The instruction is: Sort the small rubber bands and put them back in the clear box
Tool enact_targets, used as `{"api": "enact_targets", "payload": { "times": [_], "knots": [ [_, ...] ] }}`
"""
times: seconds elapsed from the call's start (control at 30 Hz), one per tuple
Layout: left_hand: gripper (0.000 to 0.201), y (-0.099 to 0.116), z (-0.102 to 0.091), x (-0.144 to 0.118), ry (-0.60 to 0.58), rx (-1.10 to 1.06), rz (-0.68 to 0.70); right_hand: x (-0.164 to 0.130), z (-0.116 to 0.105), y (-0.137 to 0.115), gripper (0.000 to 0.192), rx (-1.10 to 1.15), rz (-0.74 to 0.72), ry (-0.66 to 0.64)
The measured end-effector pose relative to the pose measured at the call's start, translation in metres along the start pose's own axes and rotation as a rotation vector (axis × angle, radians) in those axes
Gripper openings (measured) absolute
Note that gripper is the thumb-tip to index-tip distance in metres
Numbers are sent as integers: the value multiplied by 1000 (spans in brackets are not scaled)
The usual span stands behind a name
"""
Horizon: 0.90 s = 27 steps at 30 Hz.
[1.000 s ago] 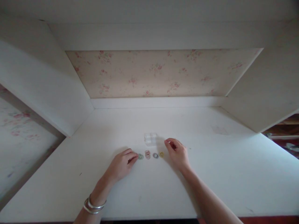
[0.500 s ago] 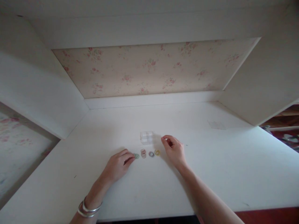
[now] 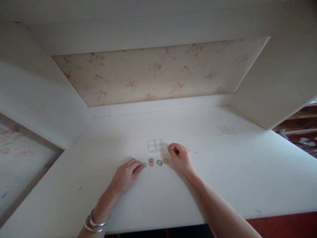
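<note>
Here on the head view I see my left hand [image 3: 125, 178] flat on the white table [image 3: 223, 178], fingertips together touching the green ring [image 3: 144, 164]; my right hand [image 3: 180, 159], fingers curled loosely apart, rests beside the yellow ring [image 3: 165, 160], below the clear box [image 3: 155, 145]

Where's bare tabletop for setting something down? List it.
Free: the tabletop right of the right hand, and the stretch between the clear box and the back wall. Crowded: the ring row between both hands, left hand touching its green end.
</note>
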<state>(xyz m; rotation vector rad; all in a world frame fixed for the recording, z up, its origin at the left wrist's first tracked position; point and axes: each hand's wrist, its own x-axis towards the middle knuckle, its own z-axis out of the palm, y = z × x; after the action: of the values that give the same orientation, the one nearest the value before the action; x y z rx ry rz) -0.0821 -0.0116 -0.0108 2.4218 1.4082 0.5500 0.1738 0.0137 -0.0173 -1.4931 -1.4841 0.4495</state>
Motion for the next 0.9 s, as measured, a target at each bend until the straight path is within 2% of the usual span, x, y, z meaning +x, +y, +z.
{"api": "enact_targets", "payload": {
  "times": [0.37, 0.9],
  "knots": [
    [24, 2, 1, -1, 23, 12, 62, -2, 1, 3, 21, 4, -28, -82],
    [20, 2, 3, -1, 40, -64, 41, -2, 1, 1, 21, -1, -48, -119]
  ]
}}
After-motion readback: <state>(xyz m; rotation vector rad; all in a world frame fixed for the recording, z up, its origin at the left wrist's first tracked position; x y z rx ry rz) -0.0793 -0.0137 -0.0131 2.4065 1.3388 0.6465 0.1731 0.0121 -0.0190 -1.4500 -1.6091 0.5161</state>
